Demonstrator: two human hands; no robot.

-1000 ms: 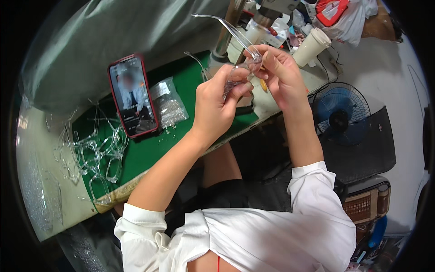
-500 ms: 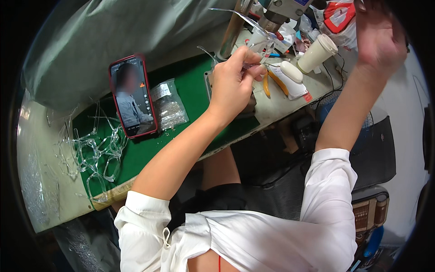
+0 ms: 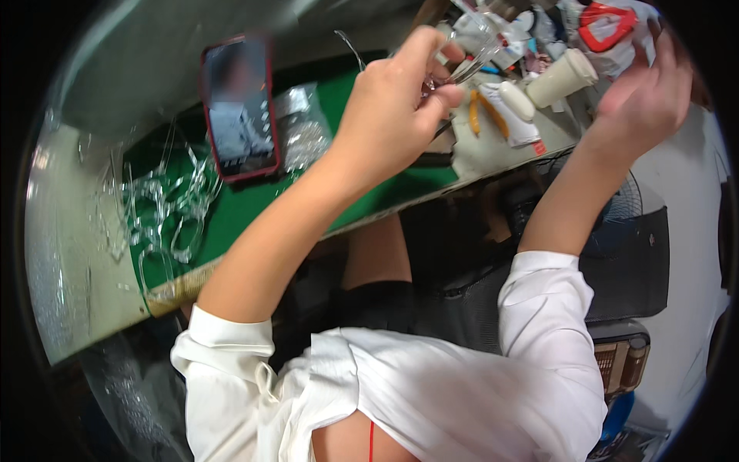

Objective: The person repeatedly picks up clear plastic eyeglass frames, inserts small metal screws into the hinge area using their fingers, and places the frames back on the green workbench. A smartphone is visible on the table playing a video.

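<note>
My left hand (image 3: pixel 400 100) is closed in a pinch on a clear eyeglass frame (image 3: pixel 483 54), held above the far edge of the green mat (image 3: pixel 231 254). Parts of the frame are hidden behind my fingers. At the far right, my right hand (image 3: pixel 650 92) is raised beside a white plastic bag (image 3: pixel 568 25) and a red item (image 3: pixel 608 27). Its fingers are smeared by motion, so what they hold, if anything, does not show. More clear eyeglass frames (image 3: pixel 158 208) lie in a tangled pile on the left of the mat.
A red-cased phone (image 3: pixel 240 115) stands beside a clear bag of small parts (image 3: pixel 304 135). Right of my left hand are orange-handled pliers (image 3: pixel 491 114), a white oval case (image 3: pixel 516 101) and a cream lidded cup (image 3: pixel 562 78). A fan (image 3: pixel 623 196) is below the table edge.
The view has shifted, and the machine head at the top has left it. My left hand still holds the eyeglass frame. My right hand sits lower against the bag than before.
</note>
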